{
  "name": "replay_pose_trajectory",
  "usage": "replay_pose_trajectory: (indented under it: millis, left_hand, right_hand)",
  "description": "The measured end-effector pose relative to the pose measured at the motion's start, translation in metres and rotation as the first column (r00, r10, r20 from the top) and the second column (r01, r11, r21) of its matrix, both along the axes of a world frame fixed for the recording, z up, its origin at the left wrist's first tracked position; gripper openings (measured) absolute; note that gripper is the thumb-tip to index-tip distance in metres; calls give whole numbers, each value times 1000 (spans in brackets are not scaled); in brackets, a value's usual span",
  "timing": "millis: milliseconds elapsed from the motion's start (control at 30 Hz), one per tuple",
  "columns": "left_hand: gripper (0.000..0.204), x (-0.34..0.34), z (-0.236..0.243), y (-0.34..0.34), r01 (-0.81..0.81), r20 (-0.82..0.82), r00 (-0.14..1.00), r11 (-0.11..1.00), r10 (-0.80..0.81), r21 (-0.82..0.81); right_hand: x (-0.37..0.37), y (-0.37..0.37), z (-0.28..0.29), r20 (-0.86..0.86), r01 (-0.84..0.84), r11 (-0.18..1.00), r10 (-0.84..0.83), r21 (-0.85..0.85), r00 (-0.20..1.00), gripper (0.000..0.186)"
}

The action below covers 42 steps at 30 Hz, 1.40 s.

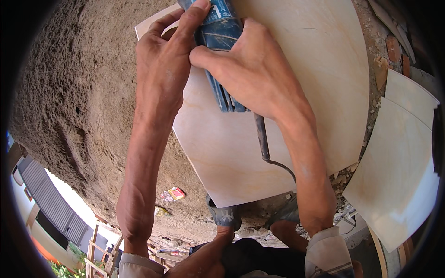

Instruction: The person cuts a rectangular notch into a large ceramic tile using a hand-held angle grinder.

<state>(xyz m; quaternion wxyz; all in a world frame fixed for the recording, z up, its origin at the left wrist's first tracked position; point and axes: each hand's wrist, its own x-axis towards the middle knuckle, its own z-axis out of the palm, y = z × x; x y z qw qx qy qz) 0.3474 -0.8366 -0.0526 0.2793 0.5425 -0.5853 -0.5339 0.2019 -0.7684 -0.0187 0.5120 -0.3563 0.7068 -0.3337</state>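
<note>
A dusty blue corded power tool point(219, 34), by its body an angle grinder, is held over a large cream marbled tile point(232, 157). Its front end runs out of the picture at the top. My right hand point(259, 69) wraps its body from the right, thumb across it. On the other side, my left hand point(162, 69) is closed against the front part, its thumb along the casing and its other fingers bent and partly hidden. From the rear of the grinder, a black cord point(262, 139) hangs over the tile and passes behind my right forearm.
Rough brown soil point(83, 92) lies to the left, with a crumpled wrapper point(173, 194). More cream tiles point(398, 162) rest at the right beside rubble and brick pieces point(393, 48). My feet in dark shoes point(225, 215) are close to the tile's near edge. Wooden framing point(99, 255) stands lower left.
</note>
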Motion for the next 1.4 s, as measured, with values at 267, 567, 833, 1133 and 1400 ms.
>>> replay_pose_trajectory:
  millis: [267,567,833,1133,1400]
  left_hand:
    - [82,4,-2,0,30,14,999,999,-30,-11]
    - [82,3,-3,1,4,-16,1000,1000,-4,13]
    - [81,2,-1,1,5,-12,1000,1000,-4,15]
    - [80,2,-4,3,-13,-26,1000,1000,14,6]
    - [85,2,0,3,-14,19,1000,1000,14,9]
  right_hand:
    - [1,2,-4,-4,4,1000,-4,-14,1000,47]
    - [0,2,-4,2,-9,1000,9,-16,1000,49]
    - [1,2,-6,-1,-8,1000,8,-18,1000,54]
    - [3,3,-13,-16,-1,1000,1,-21,1000,62]
    - [4,2,-14,-32,-2,1000,2,-16,999,65]
